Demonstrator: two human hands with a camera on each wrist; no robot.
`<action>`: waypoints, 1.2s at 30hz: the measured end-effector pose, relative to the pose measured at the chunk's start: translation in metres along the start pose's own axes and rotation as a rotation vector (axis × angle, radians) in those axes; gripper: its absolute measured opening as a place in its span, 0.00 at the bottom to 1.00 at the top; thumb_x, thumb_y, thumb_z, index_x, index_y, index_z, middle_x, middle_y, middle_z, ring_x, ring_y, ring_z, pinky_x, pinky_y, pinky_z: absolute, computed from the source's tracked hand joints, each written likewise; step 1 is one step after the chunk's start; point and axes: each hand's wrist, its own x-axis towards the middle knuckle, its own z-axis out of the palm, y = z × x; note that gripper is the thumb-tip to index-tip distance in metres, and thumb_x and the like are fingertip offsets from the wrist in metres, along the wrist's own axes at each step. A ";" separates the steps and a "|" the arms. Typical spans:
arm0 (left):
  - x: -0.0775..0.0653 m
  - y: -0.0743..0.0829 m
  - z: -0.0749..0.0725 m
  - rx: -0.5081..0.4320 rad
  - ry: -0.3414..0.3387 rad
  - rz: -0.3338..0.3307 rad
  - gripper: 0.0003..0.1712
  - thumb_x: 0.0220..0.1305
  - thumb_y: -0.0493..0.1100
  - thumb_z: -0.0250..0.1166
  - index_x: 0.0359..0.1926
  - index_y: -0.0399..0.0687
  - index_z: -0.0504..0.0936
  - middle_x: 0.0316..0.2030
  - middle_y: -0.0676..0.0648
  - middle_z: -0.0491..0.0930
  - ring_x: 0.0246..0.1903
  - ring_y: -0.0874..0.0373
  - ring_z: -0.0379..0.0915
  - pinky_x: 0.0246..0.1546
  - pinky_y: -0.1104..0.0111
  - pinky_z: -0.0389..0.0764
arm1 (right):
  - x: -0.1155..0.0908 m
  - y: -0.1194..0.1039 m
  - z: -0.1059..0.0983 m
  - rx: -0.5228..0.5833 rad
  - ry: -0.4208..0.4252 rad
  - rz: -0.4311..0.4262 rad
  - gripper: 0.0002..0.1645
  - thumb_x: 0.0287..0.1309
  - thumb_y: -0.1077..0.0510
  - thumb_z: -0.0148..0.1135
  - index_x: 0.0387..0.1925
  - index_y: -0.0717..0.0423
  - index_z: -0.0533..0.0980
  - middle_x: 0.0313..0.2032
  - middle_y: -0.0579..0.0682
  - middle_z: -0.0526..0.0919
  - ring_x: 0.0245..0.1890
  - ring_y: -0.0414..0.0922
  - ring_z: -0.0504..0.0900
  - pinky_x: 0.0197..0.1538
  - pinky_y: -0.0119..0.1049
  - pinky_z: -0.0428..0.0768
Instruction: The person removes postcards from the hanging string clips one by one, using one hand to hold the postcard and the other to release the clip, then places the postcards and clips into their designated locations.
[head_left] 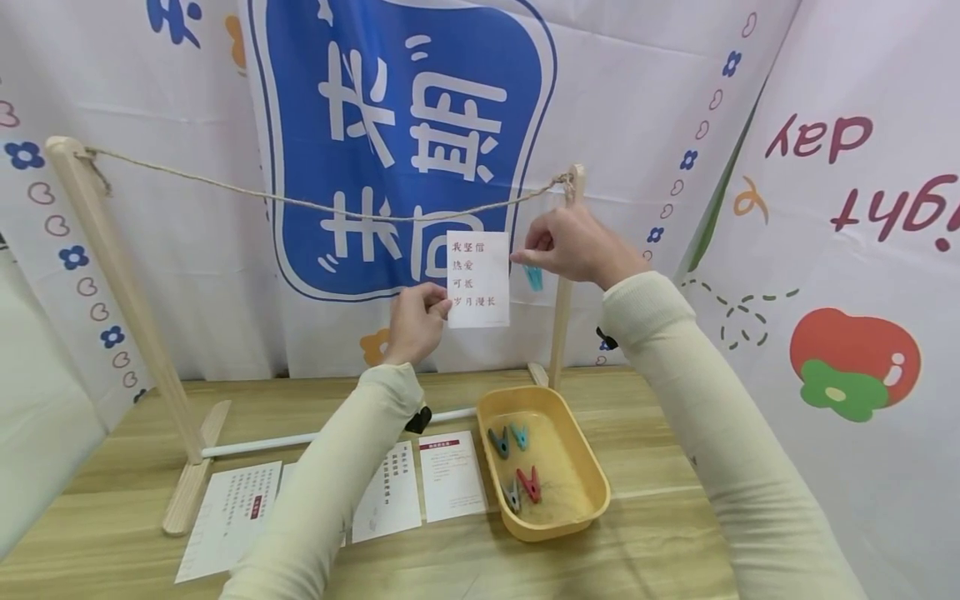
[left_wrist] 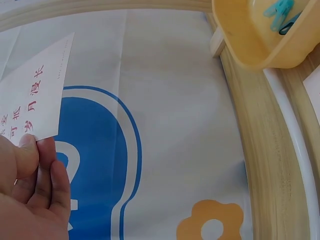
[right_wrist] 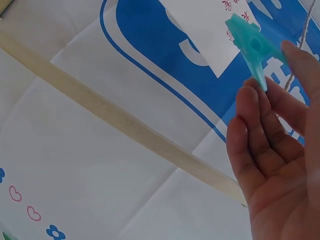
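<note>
My left hand [head_left: 417,323] pinches a white card [head_left: 478,317] with red characters by its lower left edge. The card hangs upright just below the twine [head_left: 315,205], apart from it in the head view. To the right of the card, my right hand [head_left: 572,243] holds a turquoise clothespin [head_left: 533,277]. In the right wrist view, thumb and fingers hold the handles of that clothespin [right_wrist: 252,44], and its tip points toward the card. The left wrist view shows the thumb over the front of the card [left_wrist: 47,95].
Wooden posts [head_left: 123,292] carry the twine, with a white rod [head_left: 262,444] low between them. A yellow basket [head_left: 592,467] holds several clothespins, including a red clothespin [head_left: 529,483]. Printed cards [head_left: 453,487] lie on the wooden table [head_left: 645,517]. A patterned cloth [head_left: 615,75] hangs behind.
</note>
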 end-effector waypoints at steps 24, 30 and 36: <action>-0.010 -0.020 -0.021 0.016 -0.056 -0.011 0.08 0.68 0.36 0.59 0.43 0.37 0.82 0.36 0.41 0.83 0.35 0.52 0.79 0.33 0.70 0.78 | -0.021 0.008 0.034 -0.011 -0.068 -0.006 0.13 0.58 0.43 0.66 0.30 0.47 0.83 0.26 0.46 0.84 0.25 0.43 0.79 0.29 0.31 0.81; -0.011 -0.024 -0.022 0.027 -0.074 -0.004 0.08 0.68 0.36 0.59 0.43 0.38 0.82 0.35 0.41 0.83 0.35 0.51 0.80 0.33 0.69 0.78 | -0.028 0.013 0.043 -0.003 -0.086 0.003 0.15 0.58 0.43 0.66 0.30 0.50 0.83 0.25 0.46 0.83 0.24 0.43 0.78 0.29 0.31 0.80; -0.015 -0.025 -0.022 0.019 -0.097 -0.026 0.08 0.68 0.36 0.59 0.44 0.39 0.82 0.36 0.42 0.83 0.35 0.52 0.80 0.33 0.69 0.78 | -0.035 0.019 0.054 0.018 -0.109 0.006 0.13 0.58 0.44 0.66 0.29 0.49 0.83 0.24 0.45 0.83 0.24 0.42 0.78 0.29 0.30 0.81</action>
